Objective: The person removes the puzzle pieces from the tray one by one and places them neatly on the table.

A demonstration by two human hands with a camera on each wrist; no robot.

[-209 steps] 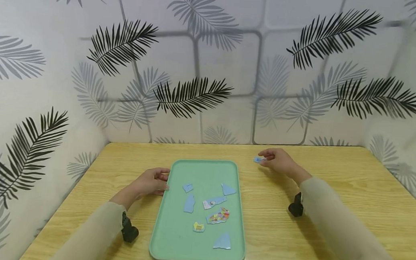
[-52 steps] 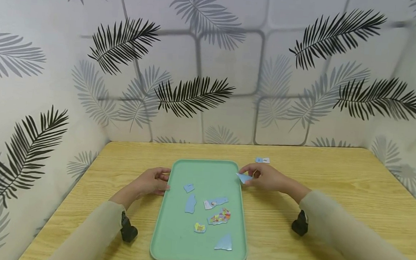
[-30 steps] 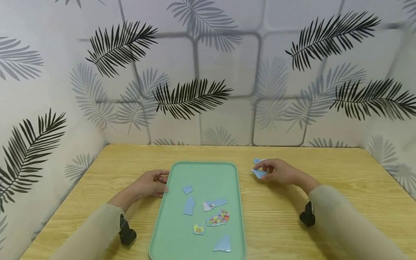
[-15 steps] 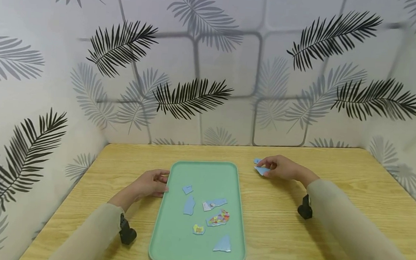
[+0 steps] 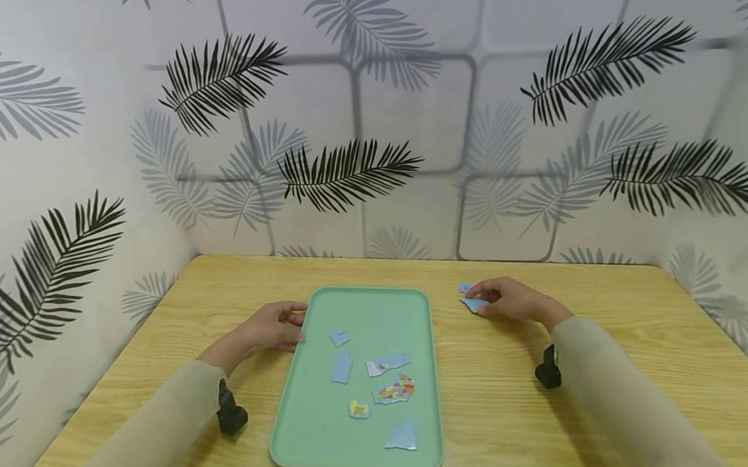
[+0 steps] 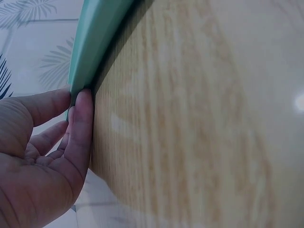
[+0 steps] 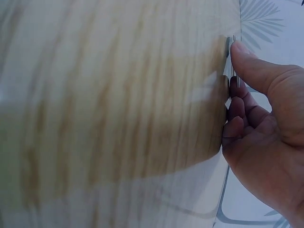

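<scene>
My right hand [image 5: 510, 299] pinches a blue triangular puzzle piece [image 5: 474, 304] low over the back of the table, right of the tray. Just behind it lies a small light-blue piece [image 5: 465, 288], partly hidden by the fingers. In the right wrist view, the thumb [image 7: 254, 71] and a fingertip meet on the thin piece edge-on, close to the wood. My left hand [image 5: 273, 325] holds the left rim of the green tray [image 5: 358, 464]; the left wrist view has its thumb [image 6: 50, 105] and index finger at the tray's edge [image 6: 90, 52].
On the tray lie several puzzle pieces: a small blue one [image 5: 339, 338], a long blue one [image 5: 341, 367], a blue-and-white one [image 5: 388, 364], a multicoloured one [image 5: 395, 390], a yellow one [image 5: 359, 409] and a blue triangular one [image 5: 403, 437]. A patterned wall [image 5: 408, 214] stands behind the table [image 5: 530, 425].
My right hand left the small pieces at the back, took the blue triangular piece from the tray's upper right and carried it right, beside them. The left hand has stayed at the tray.
</scene>
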